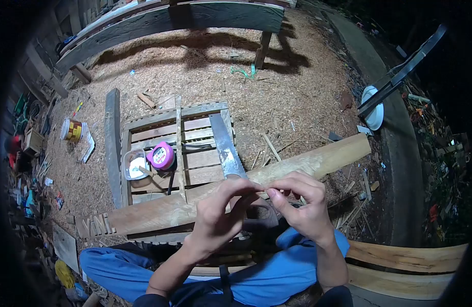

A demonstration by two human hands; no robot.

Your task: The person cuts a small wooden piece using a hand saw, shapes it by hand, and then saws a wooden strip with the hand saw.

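My left hand (218,215) and my right hand (303,207) meet above a long wooden board (159,211). Fingers and thumbs are pinched together at the tips, and whatever is between them is too small to make out. The board lies across in front of my knees, with several short wood strips (99,225) in a row at its left end. Just beyond my hands, a handsaw (226,146) rests with its blade on a slatted wooden frame (195,123); its handle end is partly hidden by the board and my left hand.
On the slatted frame stand a pink-lidded jar (163,155) and a clear tub (128,166) with white material and a stick. A long timber (112,143) lies to the left, near a yellow-and-red bucket (72,130). A wooden bench (226,18) stands behind; shavings (169,77) cover the ground.
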